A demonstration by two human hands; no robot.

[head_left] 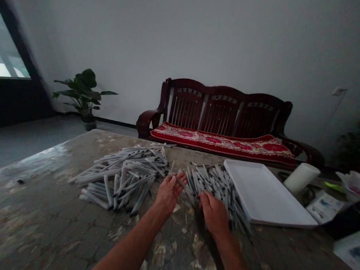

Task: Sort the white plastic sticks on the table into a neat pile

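Note:
My left hand (168, 192) is turned palm up, its fingers curled about a thin grey pen (182, 184) that slants down to the right. My right hand (213, 210) is closed in a pinch at the lower end of this pen; a small dark tip shows by the fingertips. Left of my hands spreads a large loose pile of grey, see-through pens with dark ends (127, 174). A second pile of similar pens (209, 177) lies behind and beside my right hand, partly hidden by it.
Right of the second pile, a shallow white tray (268, 196) rests on the worn table (75, 231). Beyond it are a white roll (301, 178), printed boxes (325, 207) and a bag-lined container (356, 186). A wooden bench (222, 113) stands behind the table, a potted plant (85, 90) to the left.

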